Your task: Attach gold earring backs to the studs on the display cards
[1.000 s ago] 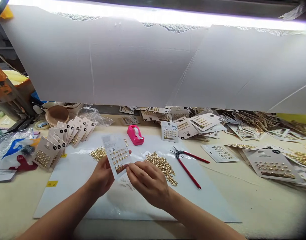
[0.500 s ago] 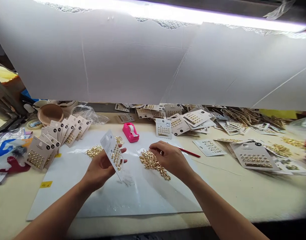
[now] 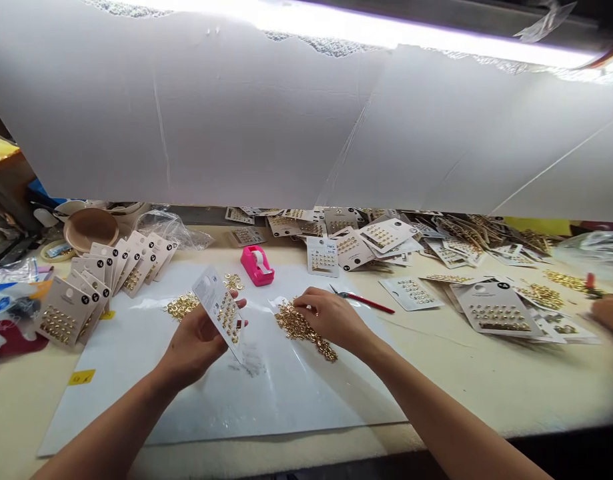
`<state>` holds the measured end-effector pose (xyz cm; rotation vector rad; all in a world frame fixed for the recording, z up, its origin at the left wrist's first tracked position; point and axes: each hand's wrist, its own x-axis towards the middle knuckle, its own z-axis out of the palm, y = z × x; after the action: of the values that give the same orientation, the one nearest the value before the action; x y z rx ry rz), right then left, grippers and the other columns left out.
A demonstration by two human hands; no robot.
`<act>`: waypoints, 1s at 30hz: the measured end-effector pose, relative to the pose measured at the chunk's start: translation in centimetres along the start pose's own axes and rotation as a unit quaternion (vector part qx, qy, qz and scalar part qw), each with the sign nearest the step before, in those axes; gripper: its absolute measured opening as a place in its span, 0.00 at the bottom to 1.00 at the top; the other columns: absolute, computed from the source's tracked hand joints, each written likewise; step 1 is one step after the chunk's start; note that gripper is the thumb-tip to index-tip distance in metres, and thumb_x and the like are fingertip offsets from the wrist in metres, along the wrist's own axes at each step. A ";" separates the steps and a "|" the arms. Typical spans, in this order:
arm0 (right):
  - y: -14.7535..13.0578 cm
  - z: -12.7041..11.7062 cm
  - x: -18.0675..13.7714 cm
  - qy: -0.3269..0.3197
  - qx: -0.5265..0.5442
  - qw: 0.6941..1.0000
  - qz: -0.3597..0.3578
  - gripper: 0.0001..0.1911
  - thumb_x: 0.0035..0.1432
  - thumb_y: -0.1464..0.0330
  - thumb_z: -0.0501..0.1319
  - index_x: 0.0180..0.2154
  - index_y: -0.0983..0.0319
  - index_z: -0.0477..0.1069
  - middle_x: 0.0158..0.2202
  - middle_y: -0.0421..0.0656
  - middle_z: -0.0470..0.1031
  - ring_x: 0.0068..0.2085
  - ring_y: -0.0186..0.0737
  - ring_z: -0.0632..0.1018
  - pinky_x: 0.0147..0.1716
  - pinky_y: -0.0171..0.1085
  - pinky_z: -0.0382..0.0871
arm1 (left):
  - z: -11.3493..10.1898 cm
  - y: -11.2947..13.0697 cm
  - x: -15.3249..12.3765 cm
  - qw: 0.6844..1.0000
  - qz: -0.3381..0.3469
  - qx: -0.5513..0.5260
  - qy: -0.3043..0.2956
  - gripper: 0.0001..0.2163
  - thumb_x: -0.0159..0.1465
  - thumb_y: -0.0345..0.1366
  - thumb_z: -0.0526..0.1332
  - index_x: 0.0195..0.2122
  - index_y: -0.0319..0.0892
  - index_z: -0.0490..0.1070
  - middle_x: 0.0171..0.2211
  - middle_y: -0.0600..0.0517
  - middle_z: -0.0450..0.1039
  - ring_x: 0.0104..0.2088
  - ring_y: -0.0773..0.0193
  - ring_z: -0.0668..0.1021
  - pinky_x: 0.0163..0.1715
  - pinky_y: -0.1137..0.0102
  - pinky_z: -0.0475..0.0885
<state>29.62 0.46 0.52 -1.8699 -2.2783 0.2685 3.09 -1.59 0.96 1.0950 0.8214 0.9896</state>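
Note:
My left hand (image 3: 193, 350) grips a white earring card (image 3: 220, 313) by its edges. The card is tilted, with rows of small gold earrings on its face. My right hand (image 3: 333, 320) is over a heap of small gold pieces (image 3: 299, 327) on the white sheet (image 3: 206, 413). Its thumb and fingertips are pinched together at the heap's upper edge, and whatever is between them is too small to make out. Beyond my left hand lies a second gold pile (image 3: 181, 307) of ring-like pieces, with a smaller scatter (image 3: 232, 282) behind the card.
A pink tape dispenser (image 3: 257, 267) stands behind the piles. Red-handled pliers or tweezers (image 3: 369, 303) lie to the right. Filled cards fan out at left (image 3: 61, 310) and heap up at the back (image 3: 386, 235). Another person's hand (image 3: 609, 313) is at the right edge.
The view has shifted slightly. My right hand stays at the gold heap and my left hand still holds the card. The other person's hand has come further into view at right.

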 end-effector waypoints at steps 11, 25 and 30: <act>-3.3 1.1 2.4 -0.068 -0.005 0.997 -0.042 0.08 0.50 0.77 0.56 0.25 0.62 0.72 0.29 0.47 0.73 0.32 0.42 0.72 0.25 0.36 0.58 | 0.2 0.8 -0.3 1.000 0.013 0.028 -0.002 0.24 0.52 0.32 0.68 0.51 0.42 0.69 0.55 0.43 0.69 0.58 0.48 0.68 0.55 0.55 0.67; -4.2 1.3 0.4 0.012 0.083 0.994 -0.075 0.07 0.55 0.77 0.53 0.30 0.61 0.66 0.27 0.40 0.71 0.27 0.35 0.69 0.27 0.34 0.59 | 0.1 0.6 0.0 0.999 0.009 0.034 -0.013 0.20 0.54 0.34 0.66 0.49 0.43 0.71 0.55 0.44 0.69 0.55 0.52 0.71 0.54 0.58 0.68; -4.1 2.1 0.5 0.013 0.095 0.992 -0.079 0.08 0.56 0.77 0.53 0.34 0.62 0.67 0.31 0.42 0.74 0.31 0.37 0.71 0.30 0.35 0.61 | 0.0 0.7 0.2 0.999 0.004 0.049 -0.008 0.18 0.53 0.34 0.67 0.46 0.42 0.73 0.56 0.44 0.68 0.57 0.49 0.68 0.54 0.57 0.67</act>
<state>25.14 0.08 -0.51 -1.5826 -2.2791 0.4174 2.98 -1.32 1.58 1.1899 0.8604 0.9535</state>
